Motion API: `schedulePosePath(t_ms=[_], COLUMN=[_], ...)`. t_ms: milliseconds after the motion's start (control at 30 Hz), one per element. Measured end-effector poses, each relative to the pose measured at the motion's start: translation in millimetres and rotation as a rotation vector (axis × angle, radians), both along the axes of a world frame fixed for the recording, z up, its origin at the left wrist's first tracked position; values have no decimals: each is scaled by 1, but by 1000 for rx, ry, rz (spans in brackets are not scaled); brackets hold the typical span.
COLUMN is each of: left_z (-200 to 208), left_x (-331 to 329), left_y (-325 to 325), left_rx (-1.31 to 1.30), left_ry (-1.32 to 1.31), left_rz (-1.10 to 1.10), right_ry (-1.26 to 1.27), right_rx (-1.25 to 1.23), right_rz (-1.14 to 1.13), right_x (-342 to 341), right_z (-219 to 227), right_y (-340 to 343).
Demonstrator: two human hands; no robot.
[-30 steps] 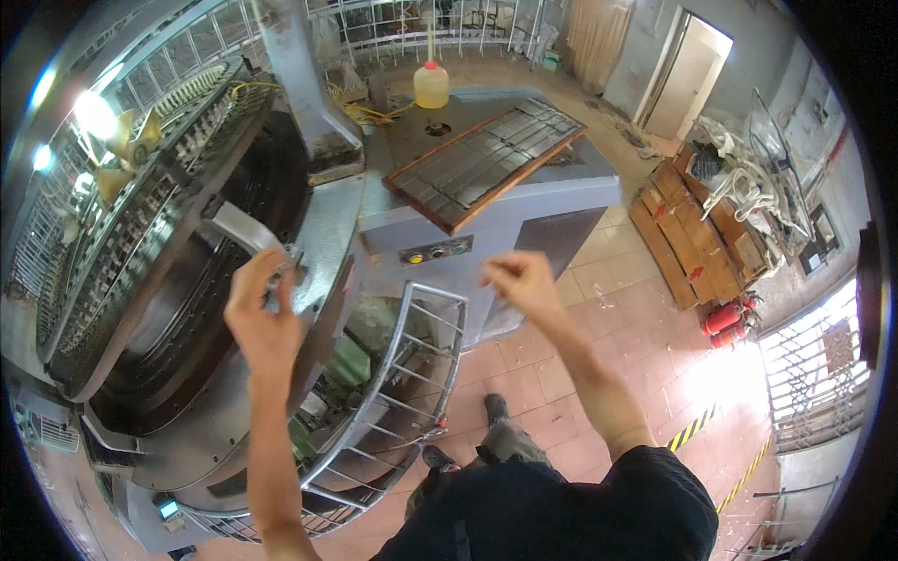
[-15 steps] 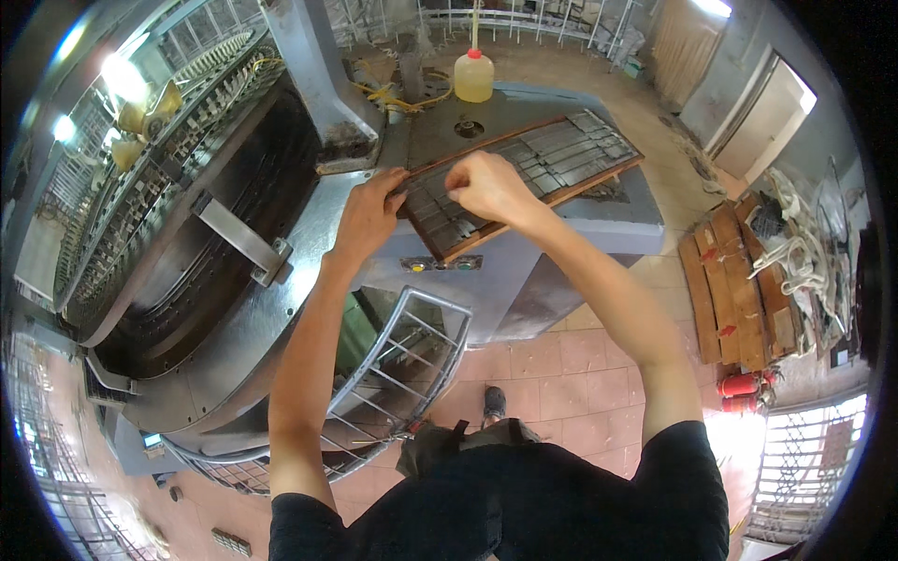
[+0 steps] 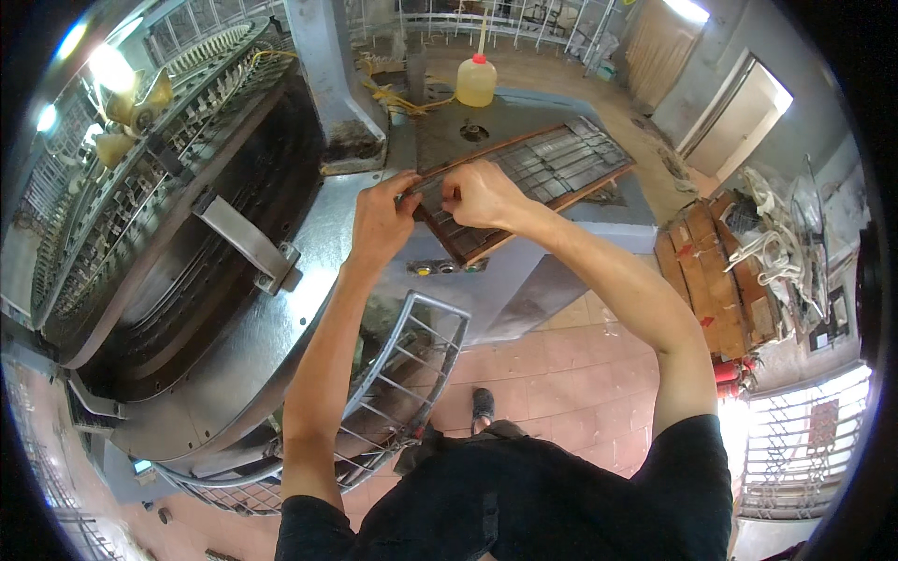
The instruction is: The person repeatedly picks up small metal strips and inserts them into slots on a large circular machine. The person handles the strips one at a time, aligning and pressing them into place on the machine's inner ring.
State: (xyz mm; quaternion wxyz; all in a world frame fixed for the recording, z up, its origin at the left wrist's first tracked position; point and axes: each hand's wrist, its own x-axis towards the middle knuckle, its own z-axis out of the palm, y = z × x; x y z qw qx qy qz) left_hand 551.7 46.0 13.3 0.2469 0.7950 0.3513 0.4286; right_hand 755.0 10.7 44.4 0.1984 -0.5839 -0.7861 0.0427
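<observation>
- Big round grey machine is filling the left
- Reddish tile floor is running right of it
- Wooden planks are lying farther right
- Daylight is coming through a barred window beyond

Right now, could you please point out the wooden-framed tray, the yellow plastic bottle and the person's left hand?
wooden-framed tray [image 3: 561, 159], head view, on its grey slats.
yellow plastic bottle [image 3: 475, 84], head view, on its body.
left hand [image 3: 383, 220], head view, on the back of the hand.

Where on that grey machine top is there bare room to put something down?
Bare metal lies between the yellow plastic jug and the wooden-framed tray of metal strips. Near both hands, the tray crowds it.
</observation>
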Motion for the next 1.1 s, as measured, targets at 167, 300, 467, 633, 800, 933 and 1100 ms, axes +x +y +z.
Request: schedulePosePath(t_ms=[167,300,467,633,800,933,1100], left_z=[2,3,0,2,8,11,11], left_x=[3,4,9,17,21,23,24], left_y=[0,5,13,15,12,12,13], left_rx=[-74,-41,-38,-47,-93,-107,-126], left_ry=[-36,-83,-101,-125,-128,-144,-126], left_rz=[31,41,74,81,90,89,115], right_ry=[-9,-42,7,3,10,-47,-74], right_rx=[44,39,-2,11,28,-23,-26], right_rz=[-10,-40,-60,-45,-41,-62,-110], right_x=[-1,0,-4,-3,-4,-7,-15], right_z=[-2,0,1,1,0,3,4], right_y=[-3,-5,-6,-6,-6,-3,-1])
